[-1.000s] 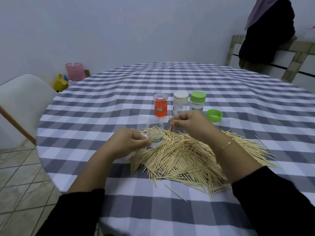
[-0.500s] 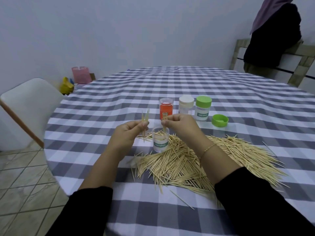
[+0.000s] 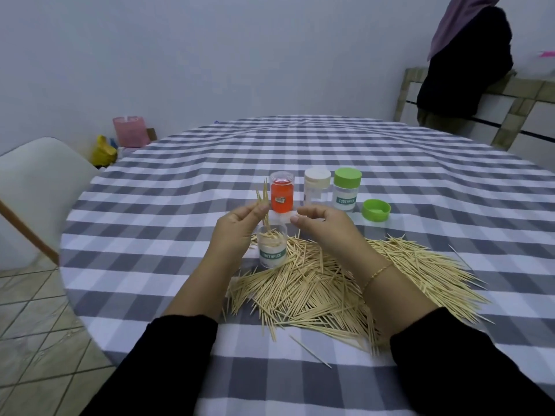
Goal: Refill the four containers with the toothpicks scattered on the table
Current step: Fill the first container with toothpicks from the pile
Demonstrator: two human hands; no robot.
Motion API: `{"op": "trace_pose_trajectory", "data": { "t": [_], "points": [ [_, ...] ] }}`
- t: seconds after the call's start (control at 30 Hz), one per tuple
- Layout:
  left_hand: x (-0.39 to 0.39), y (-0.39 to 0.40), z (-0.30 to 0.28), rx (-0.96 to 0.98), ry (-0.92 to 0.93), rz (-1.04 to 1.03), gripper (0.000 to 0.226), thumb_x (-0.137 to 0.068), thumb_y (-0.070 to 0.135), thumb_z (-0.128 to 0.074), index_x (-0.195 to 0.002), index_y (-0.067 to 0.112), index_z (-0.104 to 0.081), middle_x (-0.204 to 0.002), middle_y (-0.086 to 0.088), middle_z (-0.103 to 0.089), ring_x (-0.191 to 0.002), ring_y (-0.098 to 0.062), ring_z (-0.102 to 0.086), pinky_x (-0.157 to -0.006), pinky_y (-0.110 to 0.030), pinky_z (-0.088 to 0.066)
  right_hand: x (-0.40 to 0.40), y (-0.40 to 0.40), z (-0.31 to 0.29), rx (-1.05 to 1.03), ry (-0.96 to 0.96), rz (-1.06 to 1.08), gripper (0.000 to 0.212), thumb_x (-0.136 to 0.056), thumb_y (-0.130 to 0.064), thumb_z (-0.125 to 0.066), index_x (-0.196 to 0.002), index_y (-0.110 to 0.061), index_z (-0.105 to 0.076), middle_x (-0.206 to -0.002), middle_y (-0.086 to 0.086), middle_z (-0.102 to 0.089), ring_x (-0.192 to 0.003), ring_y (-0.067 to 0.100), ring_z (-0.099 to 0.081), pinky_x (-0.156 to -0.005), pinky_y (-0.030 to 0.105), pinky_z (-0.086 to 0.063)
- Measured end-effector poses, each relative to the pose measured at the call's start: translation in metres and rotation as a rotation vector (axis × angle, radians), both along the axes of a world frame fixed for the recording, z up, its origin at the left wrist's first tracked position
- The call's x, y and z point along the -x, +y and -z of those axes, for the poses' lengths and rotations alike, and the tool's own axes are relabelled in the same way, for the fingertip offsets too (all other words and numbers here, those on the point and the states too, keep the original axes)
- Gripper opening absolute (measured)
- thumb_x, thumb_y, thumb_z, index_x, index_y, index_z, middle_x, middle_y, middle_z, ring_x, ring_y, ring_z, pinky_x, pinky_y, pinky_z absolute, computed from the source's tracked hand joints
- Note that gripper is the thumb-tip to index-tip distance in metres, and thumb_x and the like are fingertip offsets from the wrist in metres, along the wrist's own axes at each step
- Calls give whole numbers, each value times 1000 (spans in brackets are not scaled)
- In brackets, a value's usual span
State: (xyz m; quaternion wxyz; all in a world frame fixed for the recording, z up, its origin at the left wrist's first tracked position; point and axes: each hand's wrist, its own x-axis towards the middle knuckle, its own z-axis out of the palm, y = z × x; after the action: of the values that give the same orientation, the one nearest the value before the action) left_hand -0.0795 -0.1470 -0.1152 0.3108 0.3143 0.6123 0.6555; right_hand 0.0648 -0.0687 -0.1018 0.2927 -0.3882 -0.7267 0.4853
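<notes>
1. Progress, judged: early. The pile (image 3: 345, 283) of loose picks was big, spread on the table (image 3: 180, 205) from approx 6 to 3 o'clock of the open jar (image 3: 271, 246), w/ one stray pick (image 3: 310, 351) nearest the person, at 6 o'clock of the pile and apart from it.
2. Open jar stood upright at the pile's 10 o'clock edge, touching it. It held some picks, but how full it was I couldn't tell; not capped.
3. Left hand (image 3: 237, 232) was just beside the jar at its 9 o'clock, thumb and fingers pinching a small bunch (image 3: 264, 205) of picks. Bunch stood near upright, tips up; lower ends pointed down at the jar mouth. Whether they were inside the rim yet: can't tell.
4. Right hand (image 3: 321, 226) hovered at approx 1 o'clock of the jar, above the pile's far edge, fingers curled. Couldn't tell if it held any picks.
5. Further out at 12 o'clock: orange jar (image 3: 281, 195), white-cap jar (image 3: 316, 190) and green-cap jar (image 3: 347, 189) in a row, all lidded. Contents: green-cap and white-cap looked see-thru and empty-ish, not sure. Loose green lid (image 3: 376, 209) lay at 3 o'clock of that row, prob. the open jar's.
6. Left to do, judged: nearly all of the pile, fill 4 jars, cap them.
</notes>
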Motion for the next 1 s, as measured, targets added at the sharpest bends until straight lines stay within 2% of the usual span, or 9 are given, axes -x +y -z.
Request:
{"op": "trace_pose_trajectory", "data": {
  "t": [0.1,0.2,0.27,0.37,0.53,0.67,0.8,0.9,1.0],
  "points": [
    [3,0,7,56,50,-14,31,-85,39,-68,-110,20,-71,-95,19,-65,-86,10,-52,-70,-17,-39,-12,8,0,-50,-118,35,29,-88,-31,-66,-113,-17,-64,-104,-4,-64,-87,9,-59,-70,23,-46],
    [4,-2,9,71,48,16,27,-85,35,-69,-105,17,-73,-94,15,-68,-84,8,-57,-66,-14,-40,-19,14,1,-125,-319,53,13,-86,-34,-66,-85,-21,-64,-85,-2,-65,-76,13,-60,-70,29,-50],
    [4,-3,11,68,48,52,22,-85,30,-69,-101,16,-73,-94,13,-70,-81,9,-61,-63,-9,-42,-20,16,5,-161,-479,36,27,-84,-44,-65,-81,-17,-63,-81,-1,-64,-83,17,-59,-73,33,-51],
    [5,-5,11,49,51,89,23,-86,26,-68,-106,18,-71,-97,15,-68,-81,11,-60,-60,-5,-44,-19,11,7,-225,-738,30,51,-77,-68,-57,-71,-18,-52,-75,-3,-52,-89,22,-49,-60,30,-40],
    [6,-6,12,40,50,92,30,-84,30,-68,-112,21,-70,-101,19,-65,-93,9,-56,-71,-12,-41,-13,0,6,-334,-906,-6,64,-77,-73,-51,-92,-12,-65,-107,8,-59,-113,28,-48,-84,35,-42],
    [9,-9,10,40,76,70,37,-83,41,-66,-114,21,-70,-101,20,-63,-96,7,-54,-75,-15,-39,-19,-1,-4,-467,-758,-86,25,-87,-34,-58,-110,-25,-61,-116,2,-51,-119,22,-41,-98,37,-40],
    [11,-11,9,59,86,59,47,-74,57,-62,-108,26,-71,-107,16,-61,-105,-5,-53,-88,-27,-38,-25,-3,-15,-514,-856,-301,53,-86,-14,-54,-130,-43,-48,-128,-1,-42,-127,19,-31,-105,36,-30],
    [12,-11,12,83,132,67,28,-87,50,-59,-104,32,-72,-113,15,-60,-113,-8,-50,-92,-30,-37,-22,-3,-9,-595,-916,-332,53,-89,-23,-55,-135,-47,-43,-130,-2,-41,-125,18,-31,-103,35,-29],
    [11,-11,13,79,156,87,30,-88,45,-62,-111,28,-71,-106,20,-62,-113,-7,-54,-80,-20,-39,-19,-2,0,-661,-896,-317,39,-91,-41,-55,-130,-45,-51,-126,-4,-44,-121,18,-34,-100,34,-29]
  ]
}}
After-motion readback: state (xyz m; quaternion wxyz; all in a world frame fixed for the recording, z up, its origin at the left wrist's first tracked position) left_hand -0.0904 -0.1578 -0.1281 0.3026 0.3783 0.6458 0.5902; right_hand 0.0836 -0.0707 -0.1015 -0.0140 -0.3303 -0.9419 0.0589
